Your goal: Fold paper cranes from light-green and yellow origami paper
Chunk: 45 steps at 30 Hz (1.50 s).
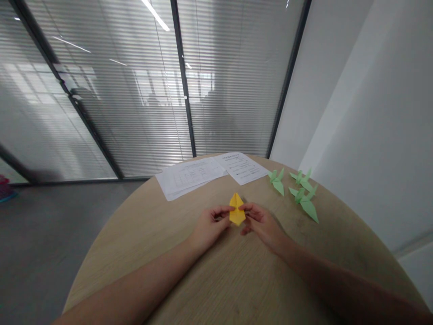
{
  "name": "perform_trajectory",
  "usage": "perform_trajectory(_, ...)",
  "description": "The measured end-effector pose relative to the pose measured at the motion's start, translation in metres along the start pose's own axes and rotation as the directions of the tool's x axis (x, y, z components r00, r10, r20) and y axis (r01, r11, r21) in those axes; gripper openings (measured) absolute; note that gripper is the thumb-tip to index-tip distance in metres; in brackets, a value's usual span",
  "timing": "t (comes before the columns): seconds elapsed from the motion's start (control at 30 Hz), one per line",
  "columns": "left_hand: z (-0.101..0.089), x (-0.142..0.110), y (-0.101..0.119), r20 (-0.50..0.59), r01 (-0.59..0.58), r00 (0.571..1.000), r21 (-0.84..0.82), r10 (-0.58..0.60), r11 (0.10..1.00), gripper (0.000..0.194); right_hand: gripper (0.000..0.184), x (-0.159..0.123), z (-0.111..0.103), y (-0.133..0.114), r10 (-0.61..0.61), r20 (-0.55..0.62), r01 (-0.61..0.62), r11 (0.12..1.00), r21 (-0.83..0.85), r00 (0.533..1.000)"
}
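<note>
A small folded yellow origami paper (237, 216) is held between both hands above the middle of the wooden table (189, 280). Its shape is a kite-like diamond with a pointed top and a crease down the upper part. My left hand (211, 225) pinches its left edge between thumb and fingers. On the right edge, my right hand (264, 225) grips it with the index finger on the front face and the thumb beneath; its other fingers are curled. Part of the paper's back is hidden.
Green origami cranes stand on the right: one nearer crane (307, 205), one at the left (277, 183), one behind (304, 179). Printed sheets (189, 176) and another sheet (241, 168) lie toward the far edge. Beyond is a glass partition (230, 113) with blinds; a white wall (372, 135) rises right.
</note>
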<state>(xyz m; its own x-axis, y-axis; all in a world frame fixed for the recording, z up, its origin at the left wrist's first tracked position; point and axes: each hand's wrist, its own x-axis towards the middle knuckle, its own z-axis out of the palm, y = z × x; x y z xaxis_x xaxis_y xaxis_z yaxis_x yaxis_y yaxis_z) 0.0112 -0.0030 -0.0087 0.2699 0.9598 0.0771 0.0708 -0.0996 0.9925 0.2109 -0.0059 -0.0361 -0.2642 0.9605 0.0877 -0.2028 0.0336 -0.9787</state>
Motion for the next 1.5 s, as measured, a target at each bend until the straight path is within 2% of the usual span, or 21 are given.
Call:
perform_trajectory(0.2,-0.001,0.0003,0.0048,-0.035,0.013,0.999,0.12,-0.008,0.993,0.027,0.031,-0.0009,0.0007,-0.0025,0.002,0.003,-0.002,0.997,-0.073,1.0)
perform_trajectory(0.3,-0.0005,0.0019,0.0012,-0.047,0.003,0.999,0.092,0.001,0.996,0.027,0.031,-0.0003,0.0016,-0.0025,0.014,-0.019,-0.015,0.997,-0.077,1.0)
perform_trajectory(0.47,0.0018,0.0018,0.0002,-0.03,-0.014,0.999,-0.057,0.012,0.998,0.039,0.046,0.0003,0.0025,-0.0034,0.028,-0.068,-0.031,0.999,-0.04,0.997)
perform_trajectory(0.6,0.0006,0.0015,0.0022,-0.003,0.024,1.0,-0.019,-0.024,1.0,0.044,0.06,-0.0005,0.0024,-0.0062,0.027,-0.065,-0.029,0.999,-0.034,0.998)
perform_trajectory(0.73,-0.0012,0.0014,0.0029,0.061,0.033,0.997,0.098,-0.039,0.995,0.033,0.052,-0.0001,0.0013,-0.0075,0.057,-0.047,-0.06,0.997,-0.049,0.997)
perform_trajectory(0.9,-0.0008,0.001,0.0033,0.083,0.054,0.994,0.178,-0.069,0.982,0.039,0.036,0.0019,-0.0004,-0.0037,0.066,-0.035,-0.069,0.994,-0.082,0.997)
perform_trajectory(1.07,0.0002,0.0003,0.0038,0.076,0.079,0.993,0.191,-0.095,0.978,0.045,0.038,0.0008,-0.0017,-0.0003,0.048,-0.04,-0.052,0.994,-0.097,0.998)
perform_trajectory(1.5,0.0014,-0.001,0.006,0.071,0.012,0.997,0.164,-0.024,0.986,0.041,0.041,-0.0026,0.0008,-0.0088,0.095,-0.008,-0.095,0.99,-0.102,0.995)
